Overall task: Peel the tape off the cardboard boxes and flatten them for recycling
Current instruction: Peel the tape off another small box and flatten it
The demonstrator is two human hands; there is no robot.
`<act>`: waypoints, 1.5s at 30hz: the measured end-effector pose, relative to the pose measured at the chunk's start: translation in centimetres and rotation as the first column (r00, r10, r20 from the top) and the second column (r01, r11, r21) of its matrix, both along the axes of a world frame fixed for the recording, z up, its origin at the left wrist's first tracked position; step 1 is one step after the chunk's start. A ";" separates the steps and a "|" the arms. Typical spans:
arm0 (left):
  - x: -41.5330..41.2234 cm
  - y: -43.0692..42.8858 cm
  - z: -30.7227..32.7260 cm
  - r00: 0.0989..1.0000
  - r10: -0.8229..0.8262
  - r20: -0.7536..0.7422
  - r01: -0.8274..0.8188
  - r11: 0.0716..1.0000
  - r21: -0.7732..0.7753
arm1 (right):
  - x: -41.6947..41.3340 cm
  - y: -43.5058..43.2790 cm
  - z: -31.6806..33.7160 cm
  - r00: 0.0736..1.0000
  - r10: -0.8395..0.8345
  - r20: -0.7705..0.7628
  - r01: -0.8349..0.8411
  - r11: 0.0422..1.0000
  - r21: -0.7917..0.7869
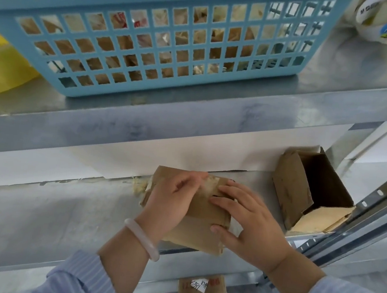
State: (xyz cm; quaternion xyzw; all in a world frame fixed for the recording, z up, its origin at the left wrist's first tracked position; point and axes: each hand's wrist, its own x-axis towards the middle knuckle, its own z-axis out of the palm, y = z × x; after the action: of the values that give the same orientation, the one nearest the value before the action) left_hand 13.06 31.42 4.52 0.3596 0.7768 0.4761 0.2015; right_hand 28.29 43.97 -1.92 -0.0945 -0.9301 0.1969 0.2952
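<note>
The left hand [171, 198] is seen with fingers curled, its fingertips pinching a strip of clear, crinkled tape [209, 183] at the far edge of a small cardboard box [202, 215]. A pale bracelet [142, 239] is worn on that wrist. The right hand [251, 225] is laid flat on the same box, fingers straight and spread across its upper face, with the thumb set against the near right edge. Nothing is gripped by it.

The box is positioned at frame centre, resting on a grey metal shelf [51, 215]. Bits of pale debris are noted just beside the box at 9 o'clock.

At 3 o'clock from the hands, a second cardboard box [311, 193] is found lying open, its flaps loose.

At 6 o'clock, on a lower level, a cardboard piece [202, 286] carries a white label with handwritten digits, read as "539"; red print beside it is not legible.

At 12 o'clock, on the shelf above, a blue plastic basket [150, 43] is recorded, filled with crumpled tape and paper scraps. At 1 o'clock, a tape roll [386, 20] bears a blue label whose characters cannot be read. At 10 o'clock, a yellow item [1, 68] is partly visible.
</note>
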 end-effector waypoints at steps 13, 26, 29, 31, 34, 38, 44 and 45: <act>0.2 1.2 0.5 0.947 -0.245 -0.207 0.188 0.947 -0.262 | 0.2 0.5 0.3 0.999 0.023 0.033 -0.025 0.998 0.057; -0.6 0.6 0.0 0.950 -0.013 -0.312 -0.041 0.985 -0.166 | 0.7 0.3 0.8 0.998 -0.002 0.061 0.004 0.999 -0.042; -1.0 -0.4 0.2 0.845 0.011 -0.535 -0.103 0.984 -0.143 | 0.9 0.1 0.9 0.996 -0.008 0.086 0.013 0.998 -0.059; -1.1 -1.1 0.3 0.731 -0.054 -0.680 -0.060 0.988 -0.143 | 0.9 0.0 1.1 0.996 -0.006 0.093 0.012 0.998 -0.061; -1.2 -1.8 0.3 0.646 -0.184 -0.741 0.061 0.980 -0.190 | 0.7 -0.2 1.7 0.995 -0.022 0.097 0.029 0.996 -0.080; -1.5 -1.9 0.3 0.756 -0.237 -0.610 0.120 0.966 -0.227 | 0.0 -0.5 2.6 0.989 -0.057 0.134 0.062 0.998 -0.033; -1.5 -0.8 0.0 0.909 -0.095 -0.405 0.000 0.973 -0.229 | -0.3 -0.8 2.7 0.978 -0.082 0.190 0.084 0.996 0.001; -1.5 -0.7 0.0 0.896 -0.125 -0.427 0.009 0.964 -0.265 | -0.2 -0.8 2.7 0.974 -0.084 0.212 0.086 0.996 0.000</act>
State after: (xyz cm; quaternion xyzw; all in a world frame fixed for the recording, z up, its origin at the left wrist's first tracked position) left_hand 11.53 30.75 4.49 0.4554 0.8440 0.2711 0.0821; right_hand 28.04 43.19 0.78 -0.1562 -0.9504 0.1773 0.2021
